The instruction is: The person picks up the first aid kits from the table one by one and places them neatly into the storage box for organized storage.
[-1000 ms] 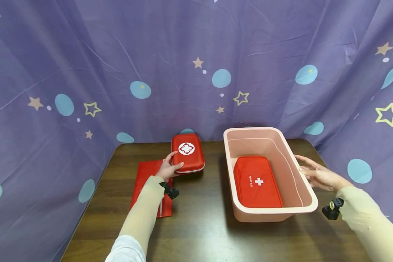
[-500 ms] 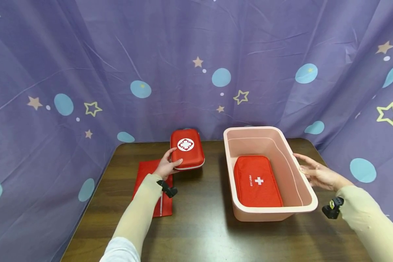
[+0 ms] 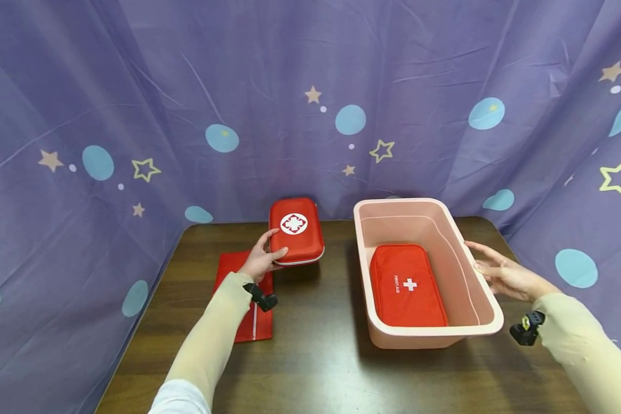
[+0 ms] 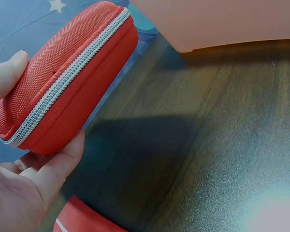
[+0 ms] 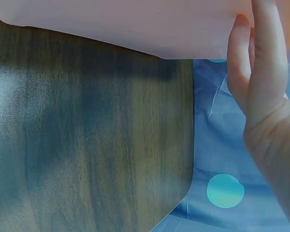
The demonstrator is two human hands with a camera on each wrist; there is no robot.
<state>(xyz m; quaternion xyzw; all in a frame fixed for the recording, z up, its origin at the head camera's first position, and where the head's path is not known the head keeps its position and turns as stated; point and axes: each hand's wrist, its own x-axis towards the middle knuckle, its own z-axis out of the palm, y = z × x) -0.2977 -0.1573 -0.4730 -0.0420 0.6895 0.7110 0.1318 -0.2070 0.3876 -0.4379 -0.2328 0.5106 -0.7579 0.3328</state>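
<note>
My left hand (image 3: 259,260) grips the left edge of a red hard-shell first aid case (image 3: 296,231) with a white round cross emblem. The thumb lies on its top and fingers are beneath, and the case is held above the table. In the left wrist view, its white zipper (image 4: 63,84) runs along the side. At the right, my right hand (image 3: 509,276) holds the rim of a pink plastic bin (image 3: 489,313), with fingers against the outer wall; the fingertips are partly hidden. Inside the bin lies a red first aid pouch (image 3: 407,307) with a white cross.
A flat red pouch (image 3: 253,328) with a white stripe lies on the brown wooden table (image 3: 310,356), partly covered by my left arm. Behind the table and at its sides hangs a purple curtain (image 3: 290,69) with stars and blue spots.
My left hand has raised the first aid case slightly, moving it toward the curtain. The right hand and the bin have stayed in place.
</note>
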